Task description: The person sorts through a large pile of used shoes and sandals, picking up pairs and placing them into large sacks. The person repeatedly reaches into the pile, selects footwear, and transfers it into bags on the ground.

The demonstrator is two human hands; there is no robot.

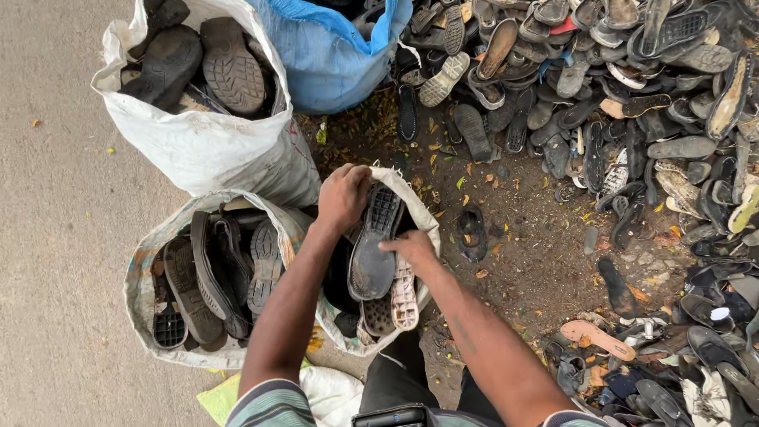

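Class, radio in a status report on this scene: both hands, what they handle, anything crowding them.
Left hand gripping white sack's rim. Right hand on dark shoe sole standing in that sack. Second full sack close alongside; loose sole pile to the right.

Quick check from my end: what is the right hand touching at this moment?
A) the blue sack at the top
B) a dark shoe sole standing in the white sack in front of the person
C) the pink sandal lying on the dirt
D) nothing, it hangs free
B: the right hand rests on the dark shoe sole that stands in the white sack, while the left hand grips that sack's rim.
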